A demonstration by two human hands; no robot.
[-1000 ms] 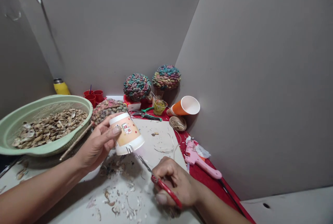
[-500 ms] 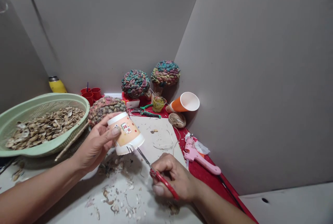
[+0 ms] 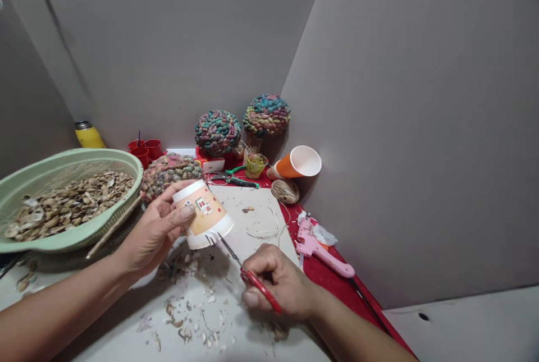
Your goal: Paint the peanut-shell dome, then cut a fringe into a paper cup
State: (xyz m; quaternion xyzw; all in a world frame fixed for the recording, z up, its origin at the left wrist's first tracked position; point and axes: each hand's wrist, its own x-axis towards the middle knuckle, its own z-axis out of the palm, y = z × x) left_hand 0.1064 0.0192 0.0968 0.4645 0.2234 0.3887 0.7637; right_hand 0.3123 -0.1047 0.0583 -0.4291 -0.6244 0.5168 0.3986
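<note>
A paper cup (image 3: 210, 217), peach with white bands and small red prints, is held upside down and tilted in my left hand (image 3: 168, 219). Several short slits show along its rim, at the lower end. My right hand (image 3: 278, 280) grips red-handled scissors (image 3: 261, 290), fingers wrapped round the handles. Their blades reach up to the left, and the tips are at the cup's rim beside the slits. Whether the blades are parted is hard to make out.
On the left stands a green basket (image 3: 130, 193) of shells. Behind are textured colourful balls (image 3: 218, 133), red cups (image 3: 152, 149), green-handled pliers (image 3: 244, 182) and an orange cup (image 3: 290, 165). A twine roll (image 3: 285, 191) and a pink glue gun (image 3: 322, 252) lie right. Scraps litter the white board (image 3: 248, 272).
The scissors have moved slightly up and left, so the tips now overlap the cup's rim. My left hand keeps its hold on the cup. The whole view has shifted a little.
</note>
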